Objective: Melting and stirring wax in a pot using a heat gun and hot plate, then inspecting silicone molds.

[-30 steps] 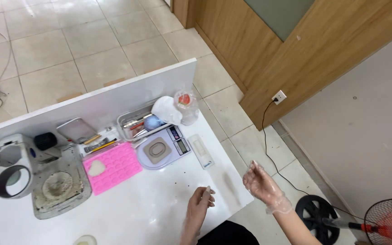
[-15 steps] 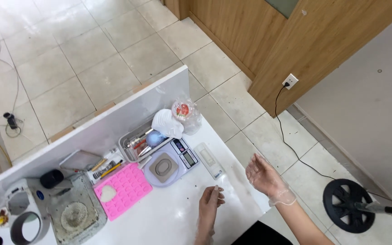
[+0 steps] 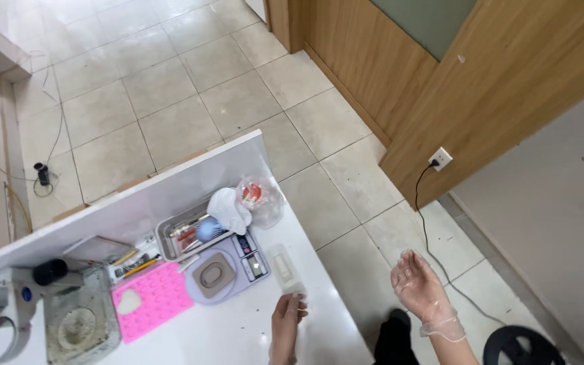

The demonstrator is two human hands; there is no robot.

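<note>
Your left hand (image 3: 286, 316) rests on the white bench (image 3: 238, 338) near its right edge, fingers loosely curled, gripping nothing. Your right hand (image 3: 422, 292), in a clear glove, hangs open, palm up, over the floor beyond that edge. Just beyond your left fingertips lies a clear box (image 3: 284, 268). Left of it sits a scale (image 3: 221, 274), then a pink mould (image 3: 153, 301). A metal tray (image 3: 184, 233) stands against the far edge
</note>
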